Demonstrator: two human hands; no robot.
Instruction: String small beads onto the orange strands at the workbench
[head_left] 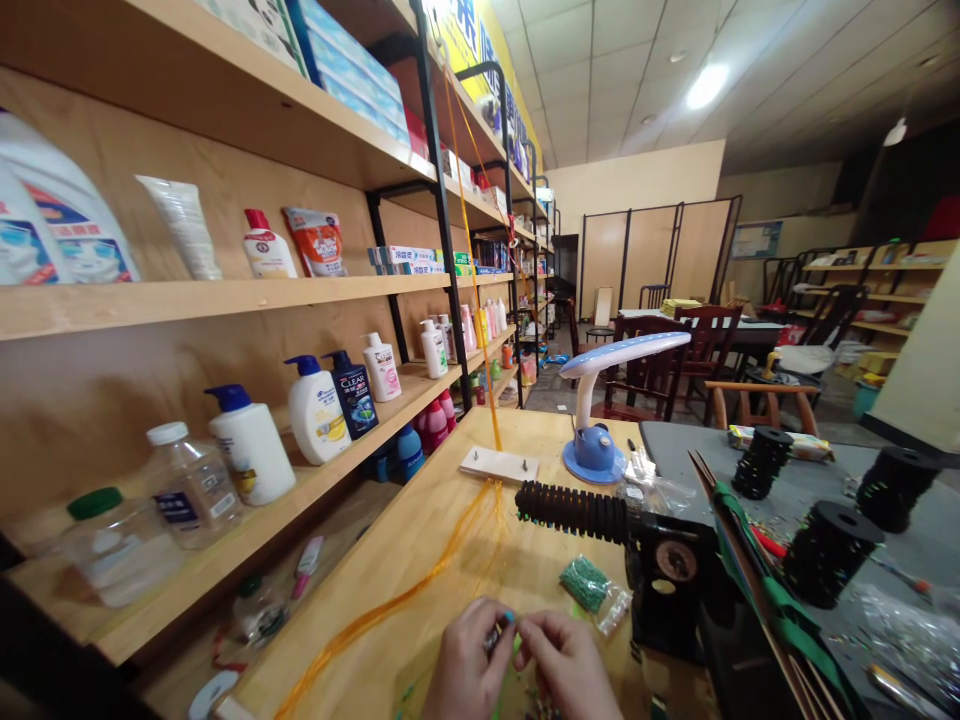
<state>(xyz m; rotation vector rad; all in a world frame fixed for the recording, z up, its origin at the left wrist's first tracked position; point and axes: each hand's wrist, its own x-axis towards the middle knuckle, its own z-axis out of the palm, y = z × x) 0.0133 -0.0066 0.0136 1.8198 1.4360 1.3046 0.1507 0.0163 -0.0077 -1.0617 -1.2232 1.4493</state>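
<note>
Low in the view, both of my hands meet over the wooden tabletop (pixel 375 600). My left hand (pixel 472 655) is closed in a pinch; a small blue bit (pixel 509 617) shows at its fingertips, and something dark sits between thumb and fingers, too small to name. Beside it my right hand (pixel 562 660) pinches close to the left fingertips, and whatever it holds is hidden. Just beyond lies a bag of green beads (pixel 585 583). A bundle of orange cord (pixel 390 585) runs across the table to a pale block (pixel 499 465) with two screws.
A black ribbed roller (pixel 574 512) stands on a black machine (pixel 671 570) at the right. Behind are a blue desk lamp (pixel 596 450) and black spools (pixel 832 550) on a grey table. Shelves with bottles (pixel 319 410) line the left; orange cord (pixel 480 330) rises from the block.
</note>
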